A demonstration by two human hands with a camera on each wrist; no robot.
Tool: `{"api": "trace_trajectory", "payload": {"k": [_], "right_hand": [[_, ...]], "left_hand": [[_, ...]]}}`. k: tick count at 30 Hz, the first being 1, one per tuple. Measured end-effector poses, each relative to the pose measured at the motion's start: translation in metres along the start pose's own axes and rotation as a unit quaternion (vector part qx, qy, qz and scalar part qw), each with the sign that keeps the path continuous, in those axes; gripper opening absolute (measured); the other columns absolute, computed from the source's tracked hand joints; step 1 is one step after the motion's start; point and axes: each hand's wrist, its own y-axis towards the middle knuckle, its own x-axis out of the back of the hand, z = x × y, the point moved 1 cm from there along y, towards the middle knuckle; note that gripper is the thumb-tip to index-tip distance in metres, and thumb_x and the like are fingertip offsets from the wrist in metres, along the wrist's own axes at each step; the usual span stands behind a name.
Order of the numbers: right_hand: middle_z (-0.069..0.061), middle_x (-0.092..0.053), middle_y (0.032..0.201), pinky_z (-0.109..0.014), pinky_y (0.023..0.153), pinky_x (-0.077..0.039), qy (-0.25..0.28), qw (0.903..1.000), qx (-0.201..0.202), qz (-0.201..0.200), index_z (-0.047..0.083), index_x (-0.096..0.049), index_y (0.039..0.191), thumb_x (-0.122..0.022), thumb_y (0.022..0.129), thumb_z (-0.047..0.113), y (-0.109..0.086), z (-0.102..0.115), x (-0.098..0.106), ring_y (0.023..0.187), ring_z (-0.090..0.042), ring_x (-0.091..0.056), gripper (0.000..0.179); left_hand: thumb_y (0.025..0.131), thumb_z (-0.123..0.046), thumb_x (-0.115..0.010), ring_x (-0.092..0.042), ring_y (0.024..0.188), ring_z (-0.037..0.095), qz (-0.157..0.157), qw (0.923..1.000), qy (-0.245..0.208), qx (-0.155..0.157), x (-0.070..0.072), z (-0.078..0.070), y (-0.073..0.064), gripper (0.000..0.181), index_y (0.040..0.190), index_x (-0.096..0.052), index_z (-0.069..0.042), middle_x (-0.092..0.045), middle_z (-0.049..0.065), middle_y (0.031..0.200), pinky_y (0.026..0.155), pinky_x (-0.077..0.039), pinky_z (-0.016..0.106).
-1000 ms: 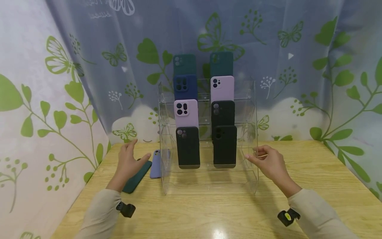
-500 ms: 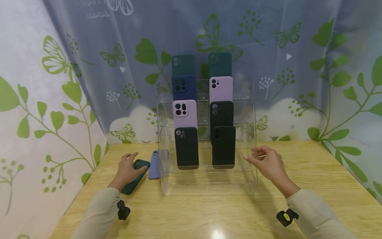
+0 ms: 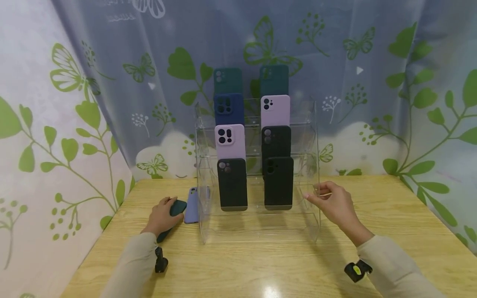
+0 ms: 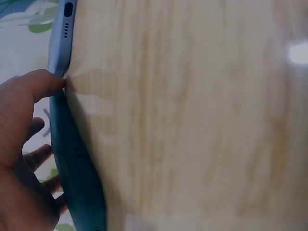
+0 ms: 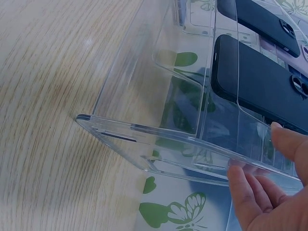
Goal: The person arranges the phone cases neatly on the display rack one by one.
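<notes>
My left hand (image 3: 162,217) is down over a dark green phone case (image 3: 179,207) lying on the table left of the stand. In the left wrist view its thumb is at one edge of the green case (image 4: 77,163), with the fingers along the other edge. Next to that case lies a periwinkle phone case (image 3: 191,209), partly behind the stand's side. My right hand (image 3: 338,207) pinches the right side panel of a clear tiered display stand (image 5: 144,131), thumb inside and fingers outside. Two columns of phone cases stand on it, including a black case (image 3: 278,184) low on the right.
Higher on the stand are a lilac case (image 3: 230,142), a navy case (image 3: 234,111) and more green, black and lilac ones. A wood-grain table (image 3: 231,269) bears everything. Behind it hangs a leaf-and-butterfly curtain (image 3: 223,33).
My left hand has come down onto the green phone case, its fingers closing at the case's edges. My right hand stays at the stand's side panel.
</notes>
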Motion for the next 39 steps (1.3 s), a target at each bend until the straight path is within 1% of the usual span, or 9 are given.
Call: {"api": "trace_trajectory", "payload": {"k": [4,10,13,16,21,26,29,33,39], "right_hand": [[-0.025,-0.063,0.108,-0.043,0.071,-0.058,0.002,1.0000,0.000,0.001,-0.002,-0.060,0.120,-0.071,0.088,0.036,0.000,0.000,-0.001,0.097,-0.039,-0.065,0.051],[-0.024,-0.064,0.108,-0.043,0.071,-0.058,0.003,1.0000,0.000,0.001,-0.002,-0.060,0.120,-0.071,0.087,0.037,0.001,0.001,-0.001,0.097,-0.039,-0.065,0.051],[-0.024,-0.064,0.108,-0.043,0.071,-0.058,0.002,1.0000,0.000,0.001,-0.002,-0.060,0.119,-0.071,0.087,0.037,0.000,0.001,-0.001,0.097,-0.039,-0.065,0.051],[-0.024,-0.064,0.107,-0.043,0.071,-0.058,0.002,1.0000,-0.001,0.002,-0.002,-0.060,0.119,-0.070,0.088,0.038,0.000,0.002,0.000,0.097,-0.039,-0.065,0.052],[-0.024,-0.064,0.107,-0.043,0.071,-0.058,0.003,1.0000,-0.001,0.001,-0.002,-0.060,0.119,-0.070,0.088,0.040,0.000,0.001,0.000,0.097,-0.039,-0.065,0.053],[-0.024,-0.064,0.107,-0.043,0.071,-0.058,0.005,1.0000,-0.001,0.002,-0.002,-0.060,0.120,-0.070,0.088,0.040,-0.001,0.001,-0.001,0.097,-0.039,-0.065,0.054],[-0.024,-0.064,0.108,-0.043,0.071,-0.058,0.006,1.0000,-0.003,0.003,-0.002,-0.060,0.120,-0.070,0.088,0.039,-0.002,0.001,-0.001,0.097,-0.038,-0.065,0.053],[-0.024,-0.064,0.107,-0.043,0.072,-0.058,0.005,1.0000,-0.003,0.002,-0.002,-0.060,0.119,-0.070,0.088,0.041,-0.002,0.000,-0.001,0.096,-0.038,-0.065,0.054],[-0.024,-0.064,0.107,-0.043,0.072,-0.058,0.002,1.0000,0.000,0.000,-0.002,-0.060,0.119,-0.069,0.088,0.041,-0.001,0.000,0.000,0.096,-0.038,-0.065,0.054]], "left_hand": [[0.093,-0.031,-0.059,-0.031,0.125,0.061,-0.009,0.9998,0.009,-0.012,-0.002,0.007,-0.002,0.063,0.144,-0.040,0.001,-0.030,0.031,0.147,0.095,-0.035,0.071],[0.092,-0.029,-0.060,-0.036,0.123,0.060,-0.027,0.9982,0.011,-0.052,-0.001,0.014,-0.010,0.060,0.140,-0.044,0.004,-0.035,0.033,0.143,0.097,-0.035,0.069],[0.092,-0.028,-0.061,-0.036,0.122,0.059,-0.023,0.9977,0.012,-0.062,0.001,0.016,-0.013,0.060,0.140,-0.045,0.004,-0.036,0.033,0.142,0.096,-0.035,0.069],[0.091,-0.028,-0.062,-0.037,0.122,0.059,-0.014,0.9976,0.021,-0.065,0.004,0.016,-0.015,0.060,0.139,-0.046,0.003,-0.037,0.032,0.141,0.097,-0.034,0.069],[0.088,-0.030,-0.066,-0.036,0.120,0.061,0.006,0.9978,0.038,-0.054,0.008,0.015,-0.013,0.062,0.138,-0.048,0.002,-0.039,0.033,0.140,0.095,-0.034,0.069],[0.087,-0.034,-0.068,-0.036,0.116,0.063,0.023,0.9987,0.030,-0.035,0.011,0.014,-0.013,0.065,0.139,-0.048,0.000,-0.038,0.033,0.140,0.086,-0.040,0.069],[0.086,-0.036,-0.068,-0.038,0.114,0.060,0.018,0.9991,0.027,-0.026,0.010,0.015,-0.014,0.067,0.138,-0.049,0.000,-0.040,0.033,0.138,0.082,-0.043,0.065],[0.084,-0.037,-0.069,-0.041,0.110,0.057,0.002,0.9994,0.030,-0.014,0.007,0.017,-0.014,0.069,0.138,-0.049,0.002,-0.043,0.034,0.134,0.079,-0.046,0.061],[0.083,-0.038,-0.070,-0.041,0.111,0.056,-0.013,0.9996,0.026,0.003,0.009,0.017,-0.015,0.072,0.138,-0.048,0.002,-0.043,0.034,0.134,0.078,-0.046,0.060]]}}
